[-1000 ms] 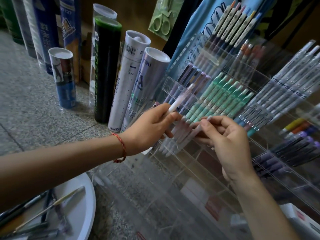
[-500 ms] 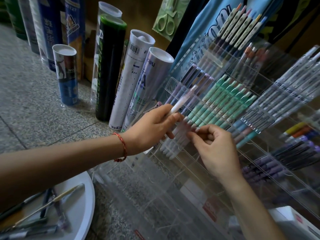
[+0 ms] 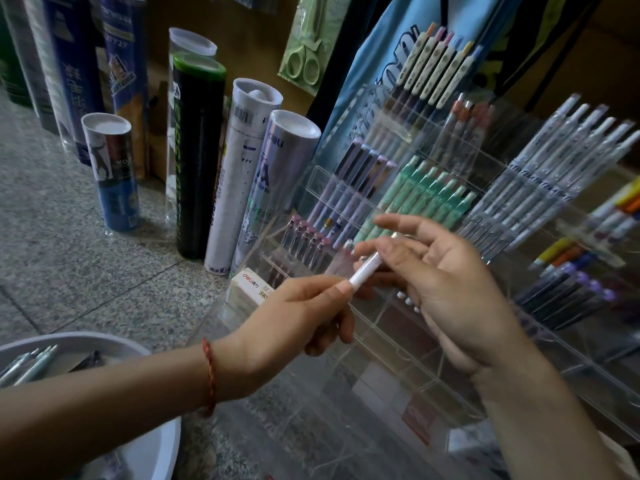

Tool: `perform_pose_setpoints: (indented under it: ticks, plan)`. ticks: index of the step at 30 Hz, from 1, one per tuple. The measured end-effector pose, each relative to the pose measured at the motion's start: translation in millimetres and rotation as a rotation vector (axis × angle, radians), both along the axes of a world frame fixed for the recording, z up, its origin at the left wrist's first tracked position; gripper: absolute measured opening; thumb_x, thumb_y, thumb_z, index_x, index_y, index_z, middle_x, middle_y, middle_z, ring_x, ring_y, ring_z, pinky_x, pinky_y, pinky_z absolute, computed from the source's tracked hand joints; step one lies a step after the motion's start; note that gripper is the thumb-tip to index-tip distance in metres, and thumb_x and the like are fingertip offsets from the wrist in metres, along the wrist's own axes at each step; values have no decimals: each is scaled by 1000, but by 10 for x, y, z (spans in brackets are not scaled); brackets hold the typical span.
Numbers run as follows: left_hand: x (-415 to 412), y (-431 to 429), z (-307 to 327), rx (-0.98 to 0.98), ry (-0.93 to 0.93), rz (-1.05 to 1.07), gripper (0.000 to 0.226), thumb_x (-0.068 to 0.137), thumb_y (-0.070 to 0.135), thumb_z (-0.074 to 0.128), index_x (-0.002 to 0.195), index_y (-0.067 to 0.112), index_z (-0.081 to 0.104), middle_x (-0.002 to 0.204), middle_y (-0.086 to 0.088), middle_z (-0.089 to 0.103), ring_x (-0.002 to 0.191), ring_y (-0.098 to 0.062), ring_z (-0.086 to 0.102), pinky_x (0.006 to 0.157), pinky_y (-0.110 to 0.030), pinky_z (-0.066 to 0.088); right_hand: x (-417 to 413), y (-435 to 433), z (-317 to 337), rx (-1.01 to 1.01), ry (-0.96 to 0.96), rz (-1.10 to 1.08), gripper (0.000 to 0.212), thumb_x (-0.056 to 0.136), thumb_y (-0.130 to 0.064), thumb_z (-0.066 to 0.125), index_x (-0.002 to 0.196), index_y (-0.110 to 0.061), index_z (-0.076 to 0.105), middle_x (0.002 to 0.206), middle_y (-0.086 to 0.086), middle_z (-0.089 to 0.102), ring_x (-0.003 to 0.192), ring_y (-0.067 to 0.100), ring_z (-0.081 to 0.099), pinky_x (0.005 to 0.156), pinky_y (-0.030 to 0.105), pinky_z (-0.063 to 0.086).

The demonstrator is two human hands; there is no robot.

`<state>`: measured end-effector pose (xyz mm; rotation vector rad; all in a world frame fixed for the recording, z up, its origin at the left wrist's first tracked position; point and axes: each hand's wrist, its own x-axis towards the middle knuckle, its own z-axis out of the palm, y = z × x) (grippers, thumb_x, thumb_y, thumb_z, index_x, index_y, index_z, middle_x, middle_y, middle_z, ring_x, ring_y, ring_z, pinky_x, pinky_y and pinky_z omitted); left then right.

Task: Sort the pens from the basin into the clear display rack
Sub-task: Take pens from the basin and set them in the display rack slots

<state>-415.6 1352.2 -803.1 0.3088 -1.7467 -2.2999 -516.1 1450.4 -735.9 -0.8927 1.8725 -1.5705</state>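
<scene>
A person's two hands are meeting in front of a tiered clear acrylic display rack [image 3: 391, 341] that is filling the right half of the frame and standing on a grey speckled stone floor [image 3: 69, 237]. The left hand [image 3: 304, 317], wearing a red string bracelet [image 3: 210, 372] at the wrist, is reaching in from the lower left and holding a slim white pen [image 3: 367, 268]. Its grip is narrow, with thumb and forefinger pinching the pen's lower end. The pen is slanting up and to the right at the centre of the frame, just in front of the rack and not yet in any compartment. The right hand [image 3: 446, 289] is coming in from the lower right with a wide, relaxed grip, fingers spread and holding nothing. Its thumb is lying right by the pen's upper end, though whether they are touching cannot be told. Behind the hands, compartments are already holding a row of pink-capped pens [image 3: 308, 244] and a row of mint green pens [image 3: 426, 199]. At the lower left, a round white plastic basin [image 3: 173, 441] is still holding several loose pens [image 3: 31, 365]. The step in hand appears to be placing this one pen. The next move likely calls for picking the matching compartment and sliding the pen in beside its like.
</scene>
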Motion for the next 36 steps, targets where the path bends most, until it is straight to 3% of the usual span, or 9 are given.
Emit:
perform_pose_setpoints:
  ticks: [5,10,13,16,20,22,27,31,36]
  plan:
    - [-48,43,-62,-119,65,248,12,87,12,56,87,12,68,60,1,61,50,-4,46,49,-12,39,22,-10,-81,-104,-155,-88,23,72,-16,59,93,-6,62,84,10,71,80,19,70,72,27,58]
    - [-120,72,-112,-177,88,449,6,77,5,70,78,10,67,71,-20,64,62,-15,51,60,-28,43,102,-35,-149,-84,-14,-135,22,71,-20,62,92,-16,67,80,4,71,77,15,69,65,24,56]
    - [-183,63,-126,-302,152,571,12,75,5,72,74,15,65,68,-2,67,60,-4,55,58,-14,44,147,-36,-126,-158,-61,-189,27,67,-19,64,92,-9,65,78,4,73,73,13,70,66,22,56]
    - [-233,50,-122,-376,207,625,13,74,8,73,73,17,64,70,3,66,64,-9,58,59,-17,46,185,-41,-81,-201,-1,-207,19,70,-15,65,88,-9,66,79,5,74,72,13,70,66,21,56]
    - [-246,-22,-67,-589,275,579,13,74,28,71,82,20,66,87,5,66,82,-13,58,72,-23,49,139,56,95,-255,115,-232,18,73,-13,60,90,-10,66,87,5,74,84,15,70,73,25,56]
    - [-267,-86,-97,-866,257,532,37,78,40,58,108,19,64,112,8,60,106,-8,47,89,-19,39,71,166,289,-342,248,-269,15,77,-18,58,90,-17,64,89,0,73,90,13,69,76,24,55]
    - [-297,-202,-332,-1164,137,356,63,82,32,33,144,19,25,150,2,29,138,-11,7,112,-32,10,-56,218,190,-221,795,-346,9,86,-18,65,93,-22,61,90,-7,67,84,10,67,72,18,52]
    - [-277,-257,-418,-1170,75,237,74,81,17,41,141,35,1,152,9,23,140,-9,0,116,-35,5,-175,68,-241,-21,634,-324,8,80,-17,69,83,-19,62,79,-5,66,72,6,64,68,22,51]
    - [-277,-295,-439,-1254,69,226,81,81,15,45,141,37,-4,151,10,23,140,-11,0,113,-32,1,-249,10,-428,12,508,-320,15,78,-17,72,73,-22,58,73,-3,66,67,9,64,62,27,51]
